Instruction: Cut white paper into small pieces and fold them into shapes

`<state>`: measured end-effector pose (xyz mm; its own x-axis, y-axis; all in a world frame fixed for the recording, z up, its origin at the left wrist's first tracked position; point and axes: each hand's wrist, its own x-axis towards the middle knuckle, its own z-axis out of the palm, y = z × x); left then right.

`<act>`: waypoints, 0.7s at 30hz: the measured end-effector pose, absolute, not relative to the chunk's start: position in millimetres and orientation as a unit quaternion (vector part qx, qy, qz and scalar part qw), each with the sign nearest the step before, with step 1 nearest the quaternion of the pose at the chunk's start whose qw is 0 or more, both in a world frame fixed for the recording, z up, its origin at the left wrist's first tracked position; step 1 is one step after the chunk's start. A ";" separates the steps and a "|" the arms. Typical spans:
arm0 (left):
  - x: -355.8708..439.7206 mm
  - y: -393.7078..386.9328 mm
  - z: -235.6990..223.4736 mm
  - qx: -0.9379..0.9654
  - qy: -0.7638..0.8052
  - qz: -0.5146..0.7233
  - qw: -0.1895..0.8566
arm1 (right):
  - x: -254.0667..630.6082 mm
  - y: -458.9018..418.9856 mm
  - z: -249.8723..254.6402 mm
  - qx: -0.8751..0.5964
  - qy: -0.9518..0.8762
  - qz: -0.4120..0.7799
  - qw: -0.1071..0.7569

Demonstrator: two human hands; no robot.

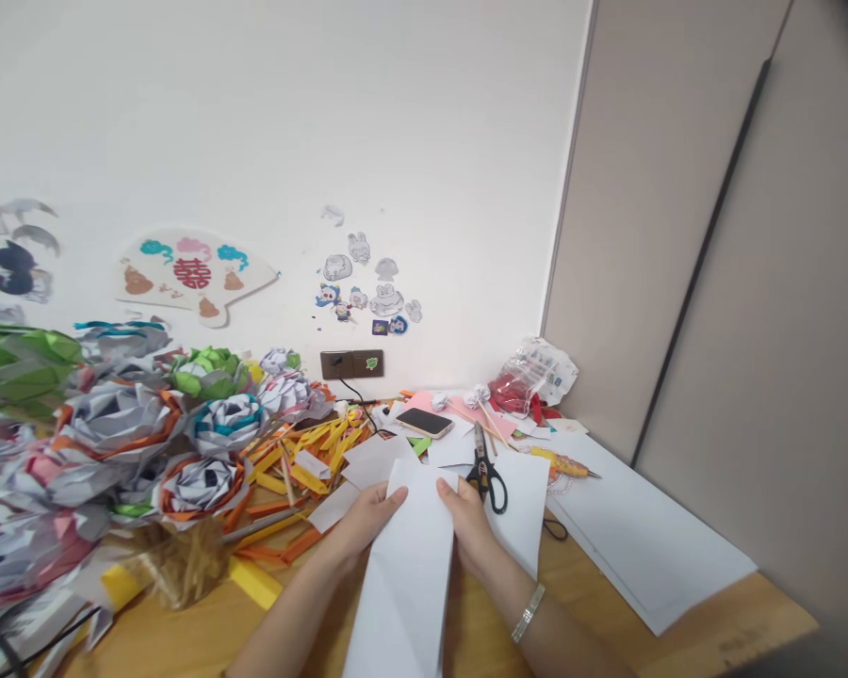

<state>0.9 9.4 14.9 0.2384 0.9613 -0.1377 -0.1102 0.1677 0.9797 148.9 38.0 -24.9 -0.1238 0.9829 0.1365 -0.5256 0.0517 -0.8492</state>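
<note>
Between my hands is a long folded white sheet of paper [414,574], its near end running out of the bottom of the view. My left hand [373,513] grips its left edge with the thumb on top. On the right edge, my right hand [466,518] pinches it the same way, and a silvery bracelet sits on that wrist. The fingers under the paper are hidden. Just beyond my right hand lie black-handled scissors [493,490], resting on white paper [530,480]. A phone [424,422] lies behind the folded sheet.
Folded paper flowers [123,424] crowd the left side. Yellow and orange paper strips [325,443] are heaped at centre left. White sheets [650,537] and a yellow pen [565,464] lie right. A plastic bag [533,372] sits at the back, near a wall socket [351,363].
</note>
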 end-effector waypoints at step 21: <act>-2.5 17.9 -4.5 0.503 0.450 0.412 0.612 | 172.3 65.7 -33.1 -0.339 -0.387 0.534 0.671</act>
